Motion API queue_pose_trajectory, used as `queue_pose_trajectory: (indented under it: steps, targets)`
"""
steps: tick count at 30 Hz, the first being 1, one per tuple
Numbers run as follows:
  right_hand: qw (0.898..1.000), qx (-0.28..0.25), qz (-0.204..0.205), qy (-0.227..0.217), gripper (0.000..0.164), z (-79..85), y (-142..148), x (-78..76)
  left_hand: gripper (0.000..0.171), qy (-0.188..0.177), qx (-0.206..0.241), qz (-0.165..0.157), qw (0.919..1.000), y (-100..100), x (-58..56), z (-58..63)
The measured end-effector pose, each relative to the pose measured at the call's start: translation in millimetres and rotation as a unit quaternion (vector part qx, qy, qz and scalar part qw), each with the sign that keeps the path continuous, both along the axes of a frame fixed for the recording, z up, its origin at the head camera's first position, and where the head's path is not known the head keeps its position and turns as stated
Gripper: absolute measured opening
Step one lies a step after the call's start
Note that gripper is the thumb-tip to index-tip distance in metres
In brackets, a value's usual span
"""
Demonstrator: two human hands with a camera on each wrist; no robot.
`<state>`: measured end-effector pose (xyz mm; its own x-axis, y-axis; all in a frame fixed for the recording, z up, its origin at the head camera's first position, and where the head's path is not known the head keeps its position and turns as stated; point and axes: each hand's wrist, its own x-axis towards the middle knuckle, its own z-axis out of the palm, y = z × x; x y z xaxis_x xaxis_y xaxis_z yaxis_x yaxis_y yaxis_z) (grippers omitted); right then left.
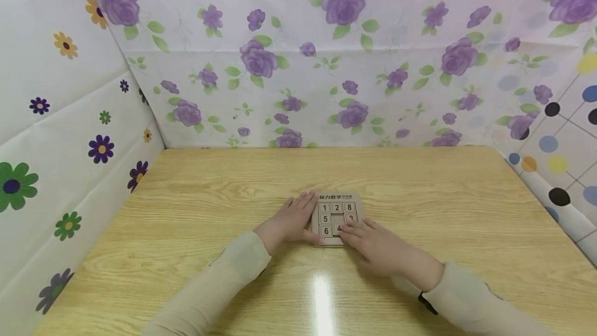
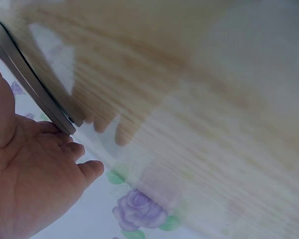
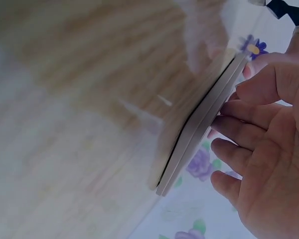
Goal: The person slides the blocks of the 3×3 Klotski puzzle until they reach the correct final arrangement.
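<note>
A wooden number sliding puzzle (image 1: pixel 341 241) lies flat on the table, its printed heading towards the far side. Its tiles show 1, 2, 8 on top, 5 and 3 in the middle row with a gap between them, and 6 and 4 below. My left hand (image 1: pixel 290 220) rests along the puzzle's left side, fingers stretched towards the far corner and thumb at the near left corner. Fingertips of my right hand (image 1: pixel 386 249) touch the tile marked 4 (image 1: pixel 338 228), covering the lower right corner. Both wrist views show the puzzle's edge (image 2: pixel 30 79) from low down.
The puzzle sits near the middle of a glossy wood-grain table (image 1: pixel 224 180). A purple-flowered cloth (image 1: pixel 298 66) hangs along the back edge. Flowered cloth (image 1: pixel 70 134) borders the left side, and dotted cloth (image 1: pixel 559 154) the right. A dark band (image 1: pixel 427 303) shows at the right wrist.
</note>
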<state>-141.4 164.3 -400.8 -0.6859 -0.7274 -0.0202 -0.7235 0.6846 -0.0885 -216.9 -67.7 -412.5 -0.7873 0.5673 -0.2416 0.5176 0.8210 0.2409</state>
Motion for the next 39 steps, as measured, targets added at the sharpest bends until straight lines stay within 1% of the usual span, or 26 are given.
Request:
queue_pose_trajectory:
  steps: [4,11,18,24,31,39]
  targets:
    - [1.0,0.004,0.003,0.005,0.056,-2.2,1,3.6,0.114,0.001,-0.004,0.002,1.0,0,-0.2,0.2]
    - [1.0,0.002,0.007,0.014,0.054,-1.3,2,7.6,0.114,-0.003,-0.003,0.001,1.0,1,0.0,0.3]
    - [0.999,-0.013,0.027,0.028,0.057,1.9,-8,3.3,0.113,-0.005,0.004,0.0,1.0,1,0.2,0.6]
    - [1.0,0.006,0.013,0.007,0.056,-1.6,-21,-8.3,0.114,-0.006,0.0,0.001,1.0,1,1.4,1.1]
    - [0.999,0.008,-0.006,-0.042,0.057,-5.3,-24,-16.7,0.113,-0.006,0.0,-0.006,1.0,2,2.6,-0.7]
    - [0.999,0.005,-0.019,-0.043,0.055,0.4,-12,-17.3,0.114,-0.001,-0.001,-0.002,1.0,0,0.8,0.2]
